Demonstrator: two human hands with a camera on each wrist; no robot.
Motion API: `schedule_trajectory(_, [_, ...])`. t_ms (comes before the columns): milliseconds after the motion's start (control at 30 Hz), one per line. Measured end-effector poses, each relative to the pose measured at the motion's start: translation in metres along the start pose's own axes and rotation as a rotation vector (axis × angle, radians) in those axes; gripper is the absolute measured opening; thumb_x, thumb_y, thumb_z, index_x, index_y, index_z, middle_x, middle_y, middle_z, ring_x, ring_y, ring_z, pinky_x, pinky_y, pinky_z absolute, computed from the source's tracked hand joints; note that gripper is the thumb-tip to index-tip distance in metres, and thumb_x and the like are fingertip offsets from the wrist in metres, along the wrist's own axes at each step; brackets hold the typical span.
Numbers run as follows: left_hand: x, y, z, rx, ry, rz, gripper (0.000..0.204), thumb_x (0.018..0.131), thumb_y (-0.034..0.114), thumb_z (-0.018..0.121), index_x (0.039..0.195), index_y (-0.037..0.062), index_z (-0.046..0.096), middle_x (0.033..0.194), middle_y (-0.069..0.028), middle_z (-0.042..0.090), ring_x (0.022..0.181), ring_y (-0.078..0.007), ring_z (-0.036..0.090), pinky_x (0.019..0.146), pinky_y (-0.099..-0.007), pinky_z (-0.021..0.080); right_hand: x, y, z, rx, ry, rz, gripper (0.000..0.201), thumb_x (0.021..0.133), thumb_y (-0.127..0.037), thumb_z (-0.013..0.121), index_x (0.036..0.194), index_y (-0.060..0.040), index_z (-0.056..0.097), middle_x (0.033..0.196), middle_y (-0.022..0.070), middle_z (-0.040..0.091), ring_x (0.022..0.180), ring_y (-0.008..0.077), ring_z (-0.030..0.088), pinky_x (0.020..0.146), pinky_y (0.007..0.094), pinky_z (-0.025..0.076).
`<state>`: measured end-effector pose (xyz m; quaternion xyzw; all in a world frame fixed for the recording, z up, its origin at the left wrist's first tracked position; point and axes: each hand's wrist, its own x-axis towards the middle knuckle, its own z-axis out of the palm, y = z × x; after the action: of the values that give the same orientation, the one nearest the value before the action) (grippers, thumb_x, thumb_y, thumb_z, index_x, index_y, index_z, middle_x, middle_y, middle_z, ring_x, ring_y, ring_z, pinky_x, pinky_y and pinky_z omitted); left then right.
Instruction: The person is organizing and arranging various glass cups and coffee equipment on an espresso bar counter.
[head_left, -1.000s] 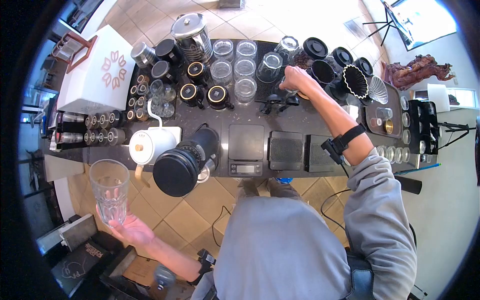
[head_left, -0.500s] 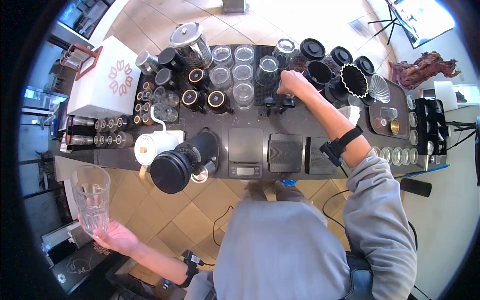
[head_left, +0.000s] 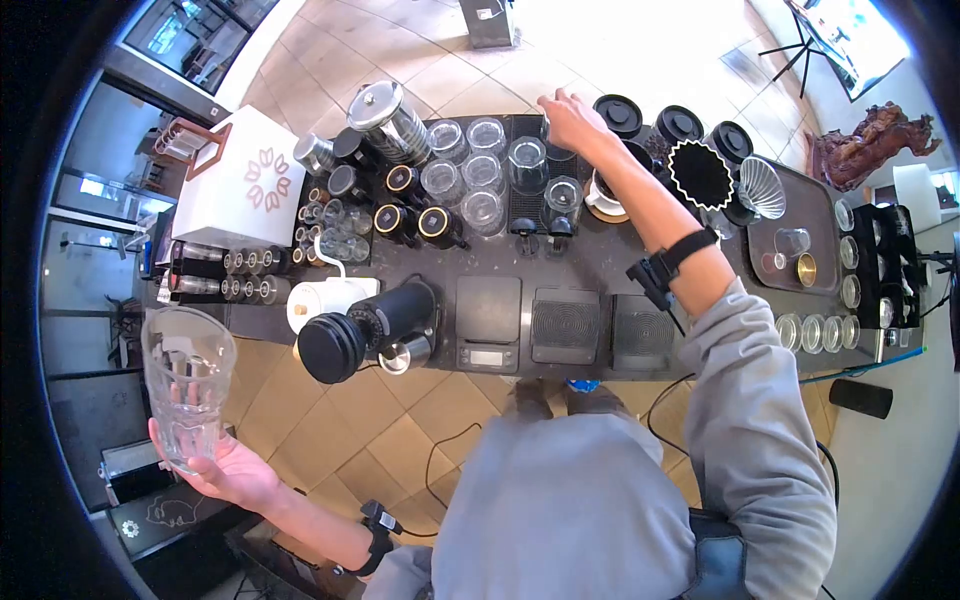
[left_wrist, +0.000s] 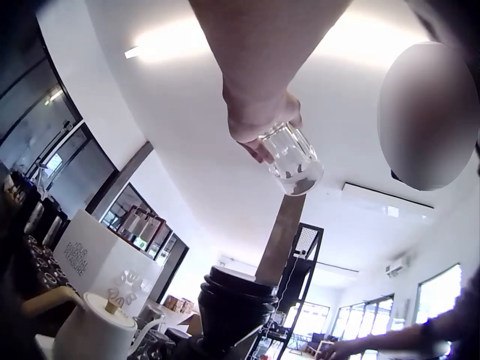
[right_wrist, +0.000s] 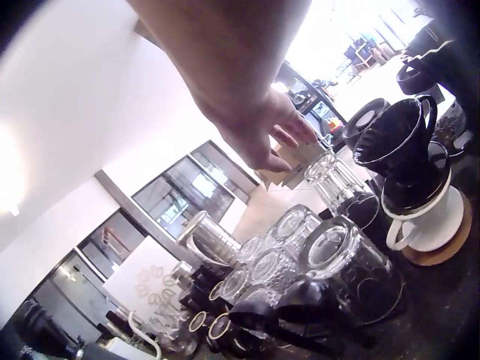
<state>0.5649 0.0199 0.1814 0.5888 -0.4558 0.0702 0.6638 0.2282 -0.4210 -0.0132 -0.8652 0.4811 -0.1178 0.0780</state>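
My left hand (head_left: 235,470) holds a large clear drinking glass (head_left: 187,380) near its base, out to the left beyond the counter. The left wrist view shows the fingers wrapped around this glass (left_wrist: 292,161). Over the back of the counter, my right hand (head_left: 575,122) reaches out with nothing in its grasp. Its fingers (right_wrist: 285,139) hang just above an upturned fluted glass (right_wrist: 334,180), which the hand mostly hides in the head view. Two more upturned glasses, one at the mat's front (head_left: 562,200) and one behind it (head_left: 528,165), stand nearby.
Clustered left of the mat are several ribbed glasses (head_left: 483,170) and black mugs (head_left: 440,225). Black scoops (head_left: 558,240) lie in front. A black dripper on a white cup (right_wrist: 427,217) stands right. A grinder (head_left: 370,325), kettle (head_left: 320,297) and scale (head_left: 488,310) line the front edge.
The right hand has let go of the glass at the mat's front and moved back over the farther glass. The left hand has carried its glass slightly outward. The head view has shifted.
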Motion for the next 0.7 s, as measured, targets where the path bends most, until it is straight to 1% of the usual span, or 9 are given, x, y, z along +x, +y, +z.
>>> schedule_trajectory(67, [-0.009, 0.002, 0.004, 0.007, -0.001, -0.003, 0.082, 0.093, 0.055, 0.057, 0.147, 0.0005, 0.030, 0.142, -0.0285, 0.044, 0.132, -0.0411, 0.046, 0.112, -0.0537, 0.038, 0.009, 0.010, 0.006, -0.100, -0.074, 0.054, 0.062, 0.077, -0.006, 0.069, 0.137, -0.0084, 0.051, 0.129, 0.0243, 0.054, 0.115, 0.0443, 0.058, 0.094, 0.0474, 0.053])
schedule_trajectory(100, [-0.015, 0.003, 0.005, -0.020, -0.011, -0.028, 0.081, 0.093, 0.053, 0.060, 0.147, 0.0002, 0.031, 0.143, -0.0284, 0.043, 0.131, -0.0416, 0.047, 0.112, -0.0529, 0.038, 0.014, 0.015, 0.008, -0.072, -0.145, 0.109, 0.074, 0.076, -0.006, 0.072, 0.144, -0.0138, 0.045, 0.136, 0.0232, 0.050, 0.118, 0.0446, 0.057, 0.096, 0.0496, 0.052])
schedule_trajectory(233, [-0.031, -0.004, -0.002, -0.038, -0.013, -0.072, 0.079, 0.093, 0.050, 0.062, 0.147, 0.0000, 0.032, 0.144, -0.0276, 0.042, 0.130, -0.0421, 0.048, 0.112, -0.0529, 0.037, 0.033, 0.032, 0.021, -0.066, -0.238, 0.112, 0.075, 0.076, -0.011, 0.076, 0.144, -0.0146, 0.044, 0.135, 0.0239, 0.051, 0.117, 0.0448, 0.057, 0.096, 0.0486, 0.052])
schedule_trajectory(300, [-0.037, -0.003, -0.004, -0.031, -0.013, -0.110, 0.079, 0.093, 0.049, 0.062, 0.147, 0.0002, 0.032, 0.144, -0.0271, 0.043, 0.130, -0.0420, 0.048, 0.112, -0.0533, 0.037, 0.041, 0.038, 0.028, -0.088, -0.367, 0.087, 0.078, 0.075, -0.014, 0.080, 0.144, -0.0147, 0.045, 0.134, 0.0245, 0.051, 0.116, 0.0445, 0.058, 0.095, 0.0469, 0.052])
schedule_trajectory(400, [-0.041, -0.004, -0.005, -0.017, -0.023, -0.141, 0.078, 0.093, 0.048, 0.063, 0.147, 0.0007, 0.032, 0.144, -0.0267, 0.043, 0.130, -0.0421, 0.048, 0.112, -0.0542, 0.036, 0.042, 0.049, 0.037, -0.074, -0.290, 0.054, 0.075, 0.073, -0.012, 0.083, 0.140, -0.0133, 0.050, 0.129, 0.0240, 0.055, 0.114, 0.0421, 0.059, 0.094, 0.0455, 0.052])
schedule_trajectory(500, [-0.044, -0.007, -0.005, -0.030, -0.035, -0.143, 0.077, 0.093, 0.047, 0.063, 0.147, 0.0012, 0.032, 0.144, -0.0270, 0.043, 0.129, -0.0428, 0.049, 0.111, -0.0550, 0.037, 0.050, 0.057, 0.038, -0.026, -0.360, 0.050, 0.070, 0.071, -0.010, 0.084, 0.135, -0.0123, 0.056, 0.123, 0.0220, 0.060, 0.112, 0.0396, 0.061, 0.093, 0.0449, 0.051])
schedule_trajectory(600, [-0.045, -0.007, -0.002, -0.060, -0.039, -0.155, 0.077, 0.094, 0.046, 0.063, 0.147, 0.0011, 0.032, 0.144, -0.0273, 0.043, 0.129, -0.0434, 0.049, 0.111, -0.0554, 0.037, 0.044, 0.057, 0.036, -0.031, -0.309, 0.028, 0.068, 0.070, -0.011, 0.085, 0.133, -0.0115, 0.058, 0.117, 0.0202, 0.063, 0.111, 0.0386, 0.061, 0.093, 0.0449, 0.051])
schedule_trajectory(667, [-0.044, -0.007, 0.002, -0.067, -0.034, -0.163, 0.077, 0.094, 0.046, 0.063, 0.147, 0.0008, 0.032, 0.143, -0.0273, 0.044, 0.129, -0.0436, 0.049, 0.111, -0.0556, 0.037, 0.046, 0.059, 0.037, -0.026, -0.324, 0.009, 0.069, 0.070, -0.011, 0.085, 0.133, -0.0113, 0.058, 0.117, 0.0202, 0.063, 0.111, 0.0386, 0.061, 0.092, 0.0448, 0.051])
schedule_trajectory(700, [-0.043, -0.006, 0.004, -0.055, -0.041, -0.158, 0.077, 0.094, 0.046, 0.064, 0.147, 0.0001, 0.032, 0.143, -0.0260, 0.044, 0.129, -0.0414, 0.049, 0.111, -0.0546, 0.037, 0.045, 0.059, 0.039, -0.015, -0.339, -0.009, 0.069, 0.070, -0.012, 0.085, 0.133, -0.0111, 0.058, 0.117, 0.0202, 0.063, 0.111, 0.0387, 0.061, 0.092, 0.0447, 0.051])
